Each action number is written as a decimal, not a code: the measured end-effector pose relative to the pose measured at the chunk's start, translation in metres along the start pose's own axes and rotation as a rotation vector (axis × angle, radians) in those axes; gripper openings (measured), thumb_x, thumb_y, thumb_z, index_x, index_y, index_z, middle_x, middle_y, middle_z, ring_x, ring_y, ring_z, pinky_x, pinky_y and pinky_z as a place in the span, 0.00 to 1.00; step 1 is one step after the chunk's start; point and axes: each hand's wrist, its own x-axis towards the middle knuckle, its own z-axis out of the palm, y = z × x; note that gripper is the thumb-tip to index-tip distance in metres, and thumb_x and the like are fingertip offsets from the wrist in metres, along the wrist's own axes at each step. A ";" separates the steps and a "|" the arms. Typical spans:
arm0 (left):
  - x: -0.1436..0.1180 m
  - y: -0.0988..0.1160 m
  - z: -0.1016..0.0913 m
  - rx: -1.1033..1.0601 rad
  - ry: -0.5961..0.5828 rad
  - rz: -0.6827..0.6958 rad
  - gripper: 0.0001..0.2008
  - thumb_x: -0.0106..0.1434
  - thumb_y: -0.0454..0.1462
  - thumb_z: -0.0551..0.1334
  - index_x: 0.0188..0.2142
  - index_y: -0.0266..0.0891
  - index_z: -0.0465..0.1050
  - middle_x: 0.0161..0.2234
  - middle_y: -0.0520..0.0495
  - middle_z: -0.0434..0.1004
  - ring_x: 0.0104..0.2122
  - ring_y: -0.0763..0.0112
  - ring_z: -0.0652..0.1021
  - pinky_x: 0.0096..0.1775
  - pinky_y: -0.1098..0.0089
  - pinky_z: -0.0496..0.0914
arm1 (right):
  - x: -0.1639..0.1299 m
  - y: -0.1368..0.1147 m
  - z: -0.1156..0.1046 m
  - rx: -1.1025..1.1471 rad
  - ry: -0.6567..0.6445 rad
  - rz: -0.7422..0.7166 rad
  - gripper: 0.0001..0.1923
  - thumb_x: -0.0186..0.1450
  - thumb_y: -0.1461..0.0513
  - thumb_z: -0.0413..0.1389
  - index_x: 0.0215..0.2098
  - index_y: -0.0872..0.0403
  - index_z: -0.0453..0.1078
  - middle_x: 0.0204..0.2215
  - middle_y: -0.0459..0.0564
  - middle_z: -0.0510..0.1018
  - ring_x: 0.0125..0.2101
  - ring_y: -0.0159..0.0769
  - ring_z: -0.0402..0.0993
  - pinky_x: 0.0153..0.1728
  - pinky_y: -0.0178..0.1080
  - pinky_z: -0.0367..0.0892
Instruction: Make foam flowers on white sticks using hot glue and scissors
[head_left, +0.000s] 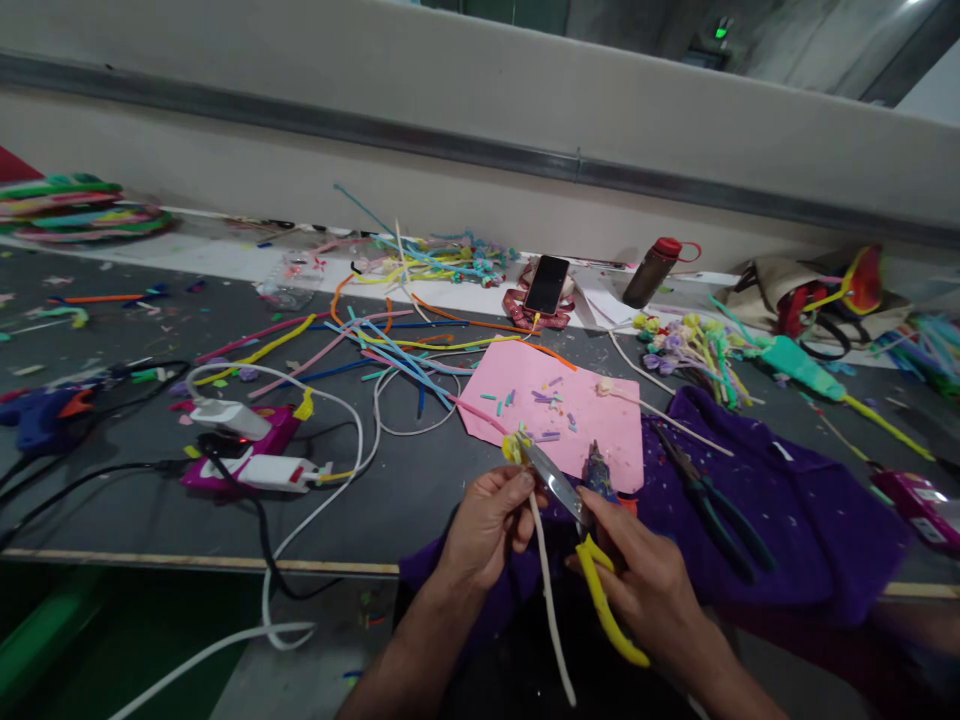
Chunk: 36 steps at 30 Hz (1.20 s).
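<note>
Yellow-handled scissors (581, 530) sat in the person's right hand (651, 585), the fingers curled shut around the handles and the metal blades angled up and to the left. The blade tips reached a small yellow tuft (514, 446) at the top of a white pipe cleaner (550, 590), which the left hand (486, 524) pinched just below the tuft between thumb and fingers, closed on it. The white stem hung down between both wrists towards the lower edge of the view.

Both hands hovered over a purple cloth (795, 500) spread at the near edge of the dark tabletop (405, 490). On that cloth, just right of the right hand, lay a pair of dark pliers (712, 505). Beyond the hands lay a pink sheet of paper (559, 410), dotted with short coloured offcuts, and a thin stick with a pale bud (652, 410) crossed its right corner.

Further back, loose pipe cleaners (390, 345) in many colours lay scattered, and a phone (547, 284) leaned on a reddish stand near the wall. A brown bottle with a red cap (654, 270) lay to its right, close to a bunch of small finished flowers (686, 340). To the left, a white cable (330, 430) looped round a pink power strip (255, 450), with a blue glue gun (45, 415) well apart at the far left.
</note>
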 end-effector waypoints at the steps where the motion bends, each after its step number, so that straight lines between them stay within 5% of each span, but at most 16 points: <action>1: 0.000 0.000 0.000 -0.003 -0.006 -0.001 0.13 0.49 0.42 0.66 0.23 0.32 0.69 0.19 0.51 0.73 0.09 0.86 0.62 0.10 0.82 0.53 | 0.000 0.000 0.000 0.001 -0.003 0.000 0.28 0.60 0.64 0.53 0.58 0.54 0.53 0.41 0.54 0.73 0.37 0.37 0.73 0.34 0.36 0.70; 11: 0.000 -0.002 -0.001 -0.010 -0.027 -0.003 0.12 0.50 0.41 0.66 0.24 0.31 0.70 0.20 0.51 0.73 0.09 0.86 0.62 0.10 0.82 0.53 | -0.002 0.000 -0.001 -0.010 -0.024 -0.003 0.30 0.61 0.66 0.51 0.60 0.54 0.50 0.43 0.56 0.72 0.40 0.39 0.71 0.38 0.38 0.70; 22: -0.001 -0.002 0.003 0.002 -0.041 -0.012 0.12 0.49 0.40 0.65 0.22 0.33 0.68 0.19 0.51 0.73 0.08 0.86 0.62 0.10 0.81 0.53 | 0.009 -0.015 -0.009 -0.130 0.009 0.121 0.27 0.58 0.58 0.56 0.54 0.55 0.58 0.41 0.56 0.72 0.36 0.39 0.72 0.35 0.39 0.69; 36: -0.001 -0.005 0.005 0.038 -0.035 -0.063 0.12 0.50 0.41 0.65 0.23 0.33 0.68 0.20 0.51 0.74 0.09 0.85 0.62 0.10 0.81 0.52 | 0.006 -0.003 -0.003 -0.117 0.047 0.021 0.27 0.59 0.64 0.53 0.56 0.55 0.54 0.44 0.56 0.71 0.42 0.40 0.71 0.37 0.38 0.70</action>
